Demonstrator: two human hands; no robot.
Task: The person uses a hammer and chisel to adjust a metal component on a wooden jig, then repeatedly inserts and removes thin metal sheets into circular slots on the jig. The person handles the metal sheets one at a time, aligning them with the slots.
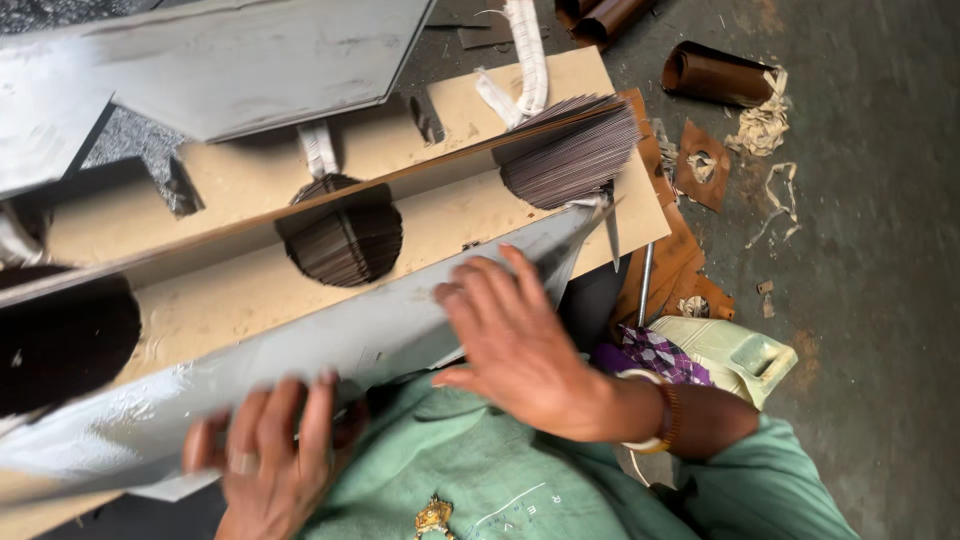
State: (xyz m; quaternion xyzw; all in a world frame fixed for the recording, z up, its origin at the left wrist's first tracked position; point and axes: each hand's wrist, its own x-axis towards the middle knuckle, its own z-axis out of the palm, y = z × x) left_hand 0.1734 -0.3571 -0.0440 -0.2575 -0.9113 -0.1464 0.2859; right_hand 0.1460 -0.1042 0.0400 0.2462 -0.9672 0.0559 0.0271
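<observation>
I am pressing both hands against a long grey metal sheet that is running aslant across my lap from 8 o'clock up to 2 o'clock. My right hand, bangle at the wrist, is lying flat with fingers spread on the sheet's upper edge, just right of centre. My left hand, at 7 o'clock, is curling its fingers up over the sheet's lower edge, a ring showing on one finger; the two hands are working apart, neither one closed into a fist.

Behind the sheet, a pale wooden board with round cut-outs is holding stacks of thin dark discs: one fanning out at 1 o'clock, another stack sitting near the centre. White cloth straps are hanging over the board at 12 o'clock. A second grey metal plate is lying at 11 o'clock. On the concrete floor at 2 o'clock, a rusty brown tube is resting beside pale shavings. A cream plastic can is sitting at 4 o'clock, just beside my green sleeve.
</observation>
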